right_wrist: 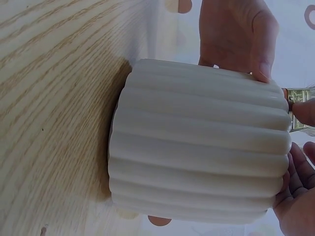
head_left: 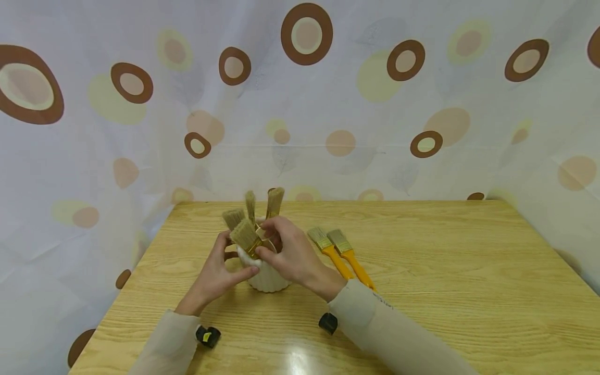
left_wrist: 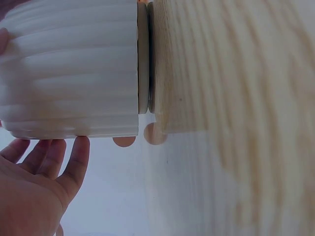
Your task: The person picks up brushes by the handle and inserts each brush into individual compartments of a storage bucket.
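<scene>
Head view: the left hand [head_left: 217,274] is gripping the pot [head_left: 268,280], best held steady against tipping, nearer the table's [head_left: 469,297] left edge than its right, while the right hand [head_left: 299,254] is pinching one brush [head_left: 246,237], two loose brushes [head_left: 346,252] lying farther right.

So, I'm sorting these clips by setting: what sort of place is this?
Probably an indoor tabletop workspace, perhaps screened off for recording: a wood-grain table, circle-patterned sheeting behind it, and paintbrushes in a white pot.
</scene>
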The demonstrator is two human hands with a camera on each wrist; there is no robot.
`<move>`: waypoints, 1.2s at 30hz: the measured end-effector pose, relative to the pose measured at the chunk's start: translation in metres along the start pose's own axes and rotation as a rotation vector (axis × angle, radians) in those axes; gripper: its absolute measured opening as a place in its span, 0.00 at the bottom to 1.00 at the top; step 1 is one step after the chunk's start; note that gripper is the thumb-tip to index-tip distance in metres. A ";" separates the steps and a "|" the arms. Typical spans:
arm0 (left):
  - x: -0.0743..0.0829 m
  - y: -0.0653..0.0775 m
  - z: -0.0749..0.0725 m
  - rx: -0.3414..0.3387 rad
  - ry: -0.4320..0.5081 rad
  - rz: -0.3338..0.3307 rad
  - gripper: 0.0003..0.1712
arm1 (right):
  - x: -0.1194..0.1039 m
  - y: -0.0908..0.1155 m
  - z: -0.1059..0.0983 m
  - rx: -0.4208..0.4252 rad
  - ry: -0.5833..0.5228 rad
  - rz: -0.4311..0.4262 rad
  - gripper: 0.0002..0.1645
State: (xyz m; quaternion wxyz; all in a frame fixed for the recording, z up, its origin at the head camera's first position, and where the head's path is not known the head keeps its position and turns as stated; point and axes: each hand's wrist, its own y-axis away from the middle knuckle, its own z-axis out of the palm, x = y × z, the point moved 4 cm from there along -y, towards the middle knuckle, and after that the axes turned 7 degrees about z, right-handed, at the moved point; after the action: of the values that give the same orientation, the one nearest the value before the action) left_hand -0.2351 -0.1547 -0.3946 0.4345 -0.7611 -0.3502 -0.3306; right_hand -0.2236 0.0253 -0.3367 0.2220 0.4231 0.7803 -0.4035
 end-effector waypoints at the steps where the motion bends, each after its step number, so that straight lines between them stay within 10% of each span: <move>1: 0.000 0.000 0.000 0.000 -0.002 0.001 0.46 | 0.000 0.000 0.000 -0.002 0.004 0.000 0.21; 14: -0.001 0.000 0.001 0.009 -0.002 0.000 0.49 | 0.007 0.004 -0.023 0.062 -0.025 -0.034 0.18; 21: 0.026 -0.001 0.003 0.007 -0.015 -0.014 0.51 | 0.016 0.008 -0.042 0.113 0.025 -0.031 0.18; 36: -0.001 0.000 0.002 0.028 0.024 -0.030 0.48 | 0.033 0.019 -0.070 0.142 0.074 0.028 0.19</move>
State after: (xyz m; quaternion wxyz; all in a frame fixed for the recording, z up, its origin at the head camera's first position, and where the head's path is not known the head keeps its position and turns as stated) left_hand -0.2348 -0.1533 -0.3964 0.4441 -0.7458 -0.3608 -0.3411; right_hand -0.2256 0.1040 -0.3274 0.1682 0.4633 0.7512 -0.4390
